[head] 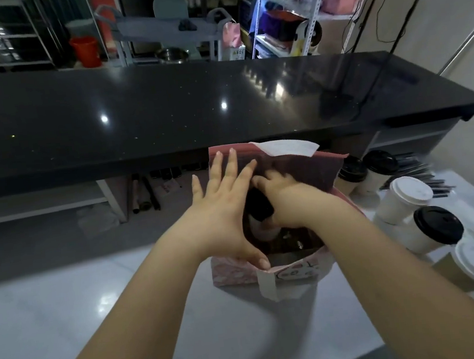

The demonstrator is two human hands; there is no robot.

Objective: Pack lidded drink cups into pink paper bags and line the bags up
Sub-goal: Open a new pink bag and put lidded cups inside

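Note:
A pink paper bag (311, 168) with white handles stands open on the white table (126, 310), just in front of me. My left hand (221, 210) lies with straight fingers against the bag's left side, the thumb on its near rim. My right hand (282, 200) reaches down into the bag and grips a black-lidded cup (258, 206) by its top. The cup's body is mostly hidden inside the bag. Several more lidded cups wait at the right: a white-lidded one (406, 198) and a black-lidded one (433, 227) among them.
A long black counter (192, 104) runs across behind the bag. Beyond it stand metal shelves (293, 10), a grey cart and a red bucket (85, 50). Dark straws (423, 170) lie behind the cups at the right. A dark blue thing sits at the right edge.

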